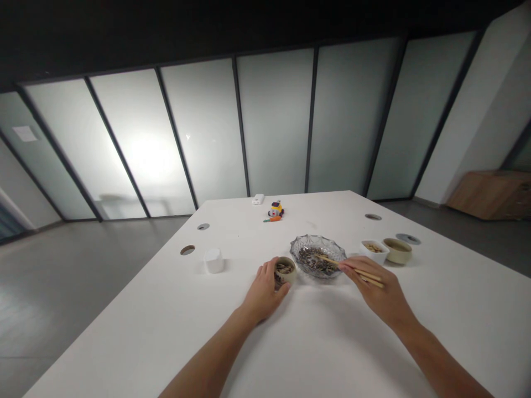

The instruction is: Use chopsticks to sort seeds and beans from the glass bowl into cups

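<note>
My left hand (265,290) is wrapped round a small beige cup (291,275) that stands on the white table. Thin dark and pale seeds (284,268), perhaps sunflower seeds, lie inside the cup. Just right of it is a clear glass bowl (299,243) with a scalloped rim, holding a layer of similar dark seeds. My right hand (375,287) grips a pair of wooden chopsticks (332,261). Their tips reach into the glass bowl among the seeds; whether they pinch one is too small to tell.
A white square bowl (380,257) with tan pieces and a beige bowl (399,255) stand at the right. A white container (214,261) is on the left. Farther back are a yellow toy (276,209), an orange carrot-shaped item (274,219) and a white object (258,199). Round holes pierce the table (166,309).
</note>
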A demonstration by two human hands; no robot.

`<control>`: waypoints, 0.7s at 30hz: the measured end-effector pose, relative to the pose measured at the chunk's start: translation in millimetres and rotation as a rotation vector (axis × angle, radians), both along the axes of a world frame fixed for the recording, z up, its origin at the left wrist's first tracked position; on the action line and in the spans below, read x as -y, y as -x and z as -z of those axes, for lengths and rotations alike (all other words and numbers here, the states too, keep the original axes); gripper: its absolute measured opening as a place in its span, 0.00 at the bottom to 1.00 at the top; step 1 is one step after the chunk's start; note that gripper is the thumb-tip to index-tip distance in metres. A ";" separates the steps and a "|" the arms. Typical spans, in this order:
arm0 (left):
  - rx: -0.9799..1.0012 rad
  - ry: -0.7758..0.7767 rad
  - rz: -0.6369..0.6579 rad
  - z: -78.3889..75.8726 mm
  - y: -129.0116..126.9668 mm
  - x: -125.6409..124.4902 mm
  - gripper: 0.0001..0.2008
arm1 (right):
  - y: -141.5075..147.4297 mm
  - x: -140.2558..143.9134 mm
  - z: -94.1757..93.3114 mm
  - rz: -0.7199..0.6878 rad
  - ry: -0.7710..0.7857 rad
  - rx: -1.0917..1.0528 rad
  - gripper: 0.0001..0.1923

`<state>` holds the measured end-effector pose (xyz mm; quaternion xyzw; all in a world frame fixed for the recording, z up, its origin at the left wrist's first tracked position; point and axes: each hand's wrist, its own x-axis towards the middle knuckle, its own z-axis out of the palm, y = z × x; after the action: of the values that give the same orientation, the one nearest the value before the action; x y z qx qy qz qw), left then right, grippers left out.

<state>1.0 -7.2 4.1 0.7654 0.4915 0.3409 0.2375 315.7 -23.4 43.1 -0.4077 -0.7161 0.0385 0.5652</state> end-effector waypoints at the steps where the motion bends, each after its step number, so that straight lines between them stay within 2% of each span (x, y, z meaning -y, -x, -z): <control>1: 0.003 -0.004 0.002 0.0 0.1 0.2 0.37 | 0.1 0.1 0.0 -0.004 0.008 -0.004 0.21; 15: 0.030 -0.020 0.006 0.1 -0.3 1.1 0.36 | 2.1 0.4 -0.9 -0.009 0.029 -0.045 0.25; 21: 0.011 -0.011 0.007 -0.3 0.1 1.0 0.36 | -0.2 -1.3 2.7 -0.024 0.024 -0.020 0.21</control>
<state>0.9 -8.2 4.4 0.7665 0.4856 0.3470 0.2372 315.9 -22.2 40.4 -0.4054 -0.7148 0.0579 0.5669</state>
